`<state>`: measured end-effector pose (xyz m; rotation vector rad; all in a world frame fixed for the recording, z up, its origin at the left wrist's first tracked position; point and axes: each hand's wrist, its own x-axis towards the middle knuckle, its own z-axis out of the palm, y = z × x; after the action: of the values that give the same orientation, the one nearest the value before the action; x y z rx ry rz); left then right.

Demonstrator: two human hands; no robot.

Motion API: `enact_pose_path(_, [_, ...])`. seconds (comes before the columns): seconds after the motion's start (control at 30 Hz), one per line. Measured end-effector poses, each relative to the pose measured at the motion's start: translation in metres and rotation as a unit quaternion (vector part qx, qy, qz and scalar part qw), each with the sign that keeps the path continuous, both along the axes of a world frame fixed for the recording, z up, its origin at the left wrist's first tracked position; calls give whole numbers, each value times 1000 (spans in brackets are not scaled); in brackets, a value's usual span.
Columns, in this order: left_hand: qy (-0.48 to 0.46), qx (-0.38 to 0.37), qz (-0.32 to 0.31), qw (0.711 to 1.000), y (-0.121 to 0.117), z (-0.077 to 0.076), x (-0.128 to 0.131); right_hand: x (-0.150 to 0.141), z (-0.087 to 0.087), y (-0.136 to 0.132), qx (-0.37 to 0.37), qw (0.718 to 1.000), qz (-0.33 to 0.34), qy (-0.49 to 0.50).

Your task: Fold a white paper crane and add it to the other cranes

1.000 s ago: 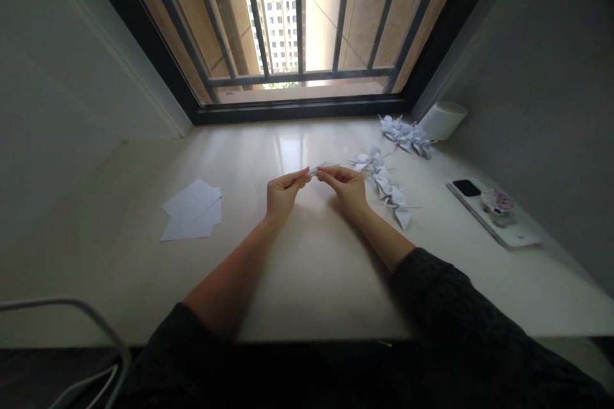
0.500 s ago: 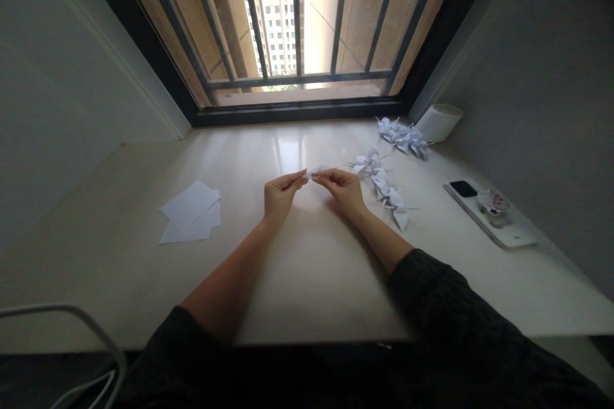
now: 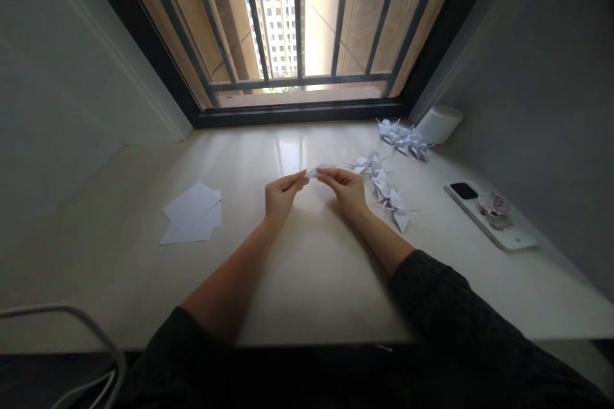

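A small folded piece of white paper (image 3: 313,172) is held between my two hands above the pale sill, partly hidden by the fingers. My left hand (image 3: 283,195) pinches its left end between thumb and fingertips. On the other side, my right hand (image 3: 346,190) pinches it with thumb and index finger. Close to the right of that hand lies a row of folded white paper cranes (image 3: 381,185). A second cluster of paper cranes (image 3: 404,138) sits farther back. To the left, several flat white paper sheets (image 3: 192,211) overlap on the sill.
A white paper roll (image 3: 440,124) stands in the back right corner. A phone with a round grip (image 3: 513,233) lies at the right by the wall. The barred window (image 3: 300,115) closes off the back. A white cable (image 3: 71,310) loops at the lower left.
My right fingertips have drawn slightly to the right, away from the left ones, so more of the folded paper shows between them. My left hand is nearly still.
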<state>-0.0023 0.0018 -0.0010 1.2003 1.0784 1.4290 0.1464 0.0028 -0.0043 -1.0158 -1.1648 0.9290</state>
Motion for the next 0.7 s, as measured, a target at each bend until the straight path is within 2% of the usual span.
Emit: enact_pose_path(0.7, [-23,-4,-9,1000,0,-1,0,-3,-1,0,-29,996,2,83])
